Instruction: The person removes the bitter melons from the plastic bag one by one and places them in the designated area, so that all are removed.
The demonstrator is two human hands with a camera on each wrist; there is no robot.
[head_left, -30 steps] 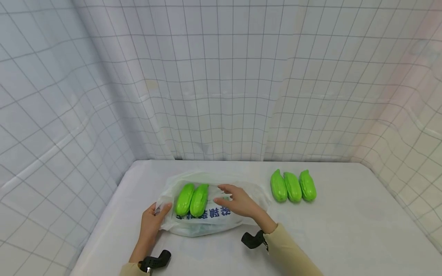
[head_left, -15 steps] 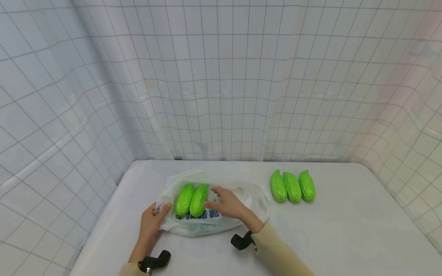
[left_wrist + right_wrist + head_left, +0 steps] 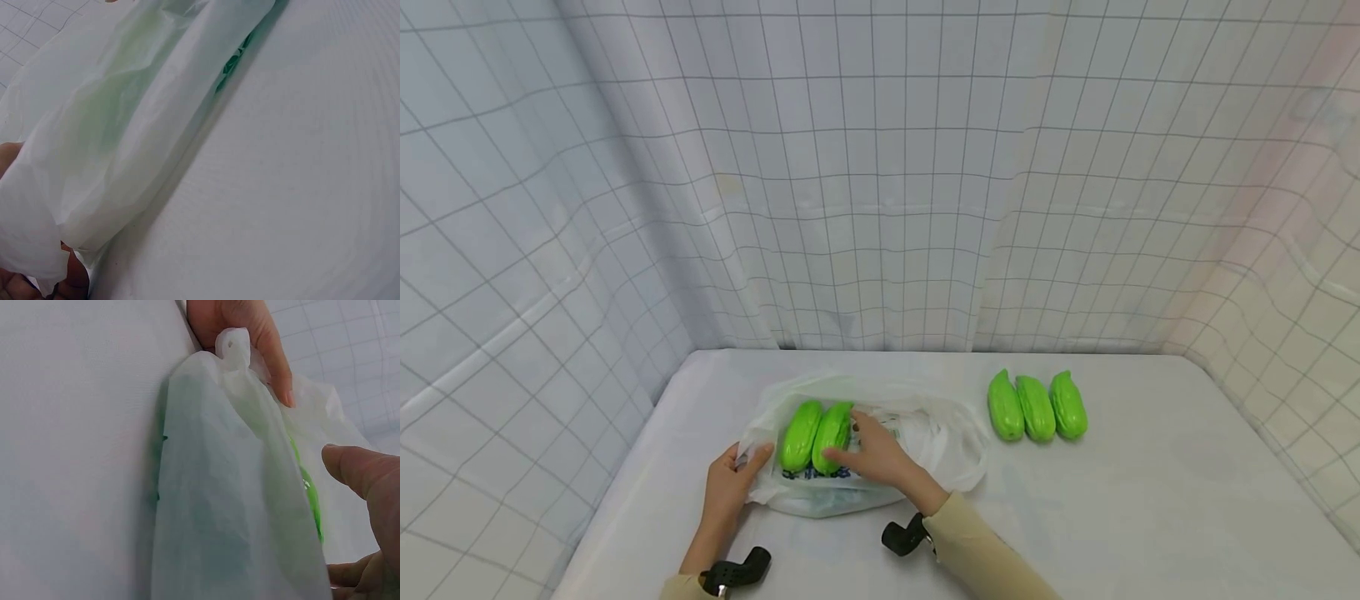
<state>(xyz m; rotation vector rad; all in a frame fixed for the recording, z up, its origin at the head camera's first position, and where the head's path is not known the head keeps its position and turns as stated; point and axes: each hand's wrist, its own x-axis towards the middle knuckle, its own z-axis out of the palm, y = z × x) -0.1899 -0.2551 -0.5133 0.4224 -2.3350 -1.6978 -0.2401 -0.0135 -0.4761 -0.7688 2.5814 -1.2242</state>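
A white translucent plastic bag (image 3: 820, 503) lies on its side, its mouth spread wide. Inside, two glossy green gourd-like vegetables lie side by side, a left one (image 3: 801, 435) and a right one (image 3: 830, 440). My left hand (image 3: 728, 483) pinches the bag's left edge between thumb and fingers; in the left wrist view the plastic covers most of that hand. Over the bag, my right hand (image 3: 878, 457) spreads its thumb and fingers around the right gourd, the fingers by its upper end. In the right wrist view the thumb (image 3: 353, 465) stands apart from the green skin.
Three more green gourds, a left one (image 3: 1006, 406), a middle one (image 3: 1036, 408) and a right one (image 3: 1068, 406), lie in a row right of the bag. A white table (image 3: 1150, 500) carries everything. Gridded white curtains (image 3: 880, 208) rise behind and at both sides.
My right hand has moved left across the bag, up to the right gourd. The left hand keeps its grip on the bag's edge, and the gourds lie where they were.
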